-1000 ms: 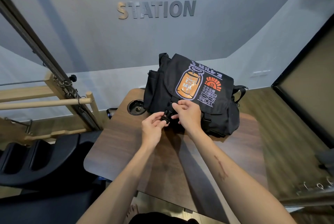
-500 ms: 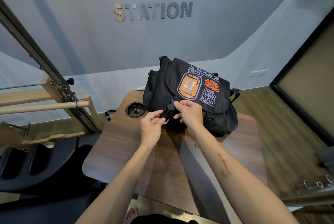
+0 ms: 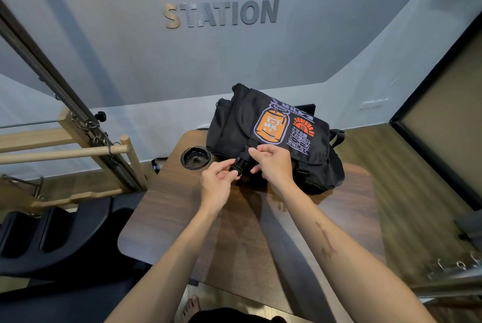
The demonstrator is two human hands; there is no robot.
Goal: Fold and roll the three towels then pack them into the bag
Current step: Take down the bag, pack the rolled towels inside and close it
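On the wooden bench sits the black bag, flap down, with that orange jar print facing up, and both hands are right at the front buckle. Compared with a second ago, not much has shifted: the hands are in nearly the same spot at the clip, just lifted slightly with the strap, and the bag looks to be where it was. The left hand has its fingers pinching the lower part of the buckle, and the right hand has its fingers curled round the strap part coming off the flap. I honestly can't tell from here whether the clip is snapped together or apart, since the fingers cover the join.

No towels anywhere on the bench, so my guess is they're already rolled and inside, and this is the closing step. If so, the task's basically at the end: click the buckle and done. Could equally be opening it, though, can't rule that out. Off to the left there's a round cup holder sunk into the bench.
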